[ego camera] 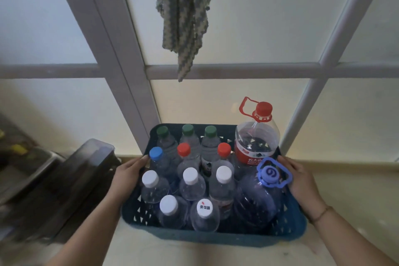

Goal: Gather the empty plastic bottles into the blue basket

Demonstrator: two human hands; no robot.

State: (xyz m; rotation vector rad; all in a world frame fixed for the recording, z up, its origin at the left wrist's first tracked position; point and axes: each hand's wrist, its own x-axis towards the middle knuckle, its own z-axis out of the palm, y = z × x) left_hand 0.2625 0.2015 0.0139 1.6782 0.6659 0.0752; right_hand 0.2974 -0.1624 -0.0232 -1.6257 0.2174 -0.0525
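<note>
Blue basket (295, 220) sat on the table (356, 196) by the window, packed with upright capped bottles (192, 183). Left hand (127, 174) gripped its left rim, right hand (301, 176) gripped the right rim. Checked cloth (183, 11) hung above.

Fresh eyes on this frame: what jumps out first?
The blue basket, bottom centre, packed with upright capped bottles: green, red, blue and white caps. Two big jugs fill its right side, the red-capped jug at the back and the blue-handled jug in front. The left hand and right hand are on the basket's two sides, and a knitted cloth hangs above against the frosted window.
</note>
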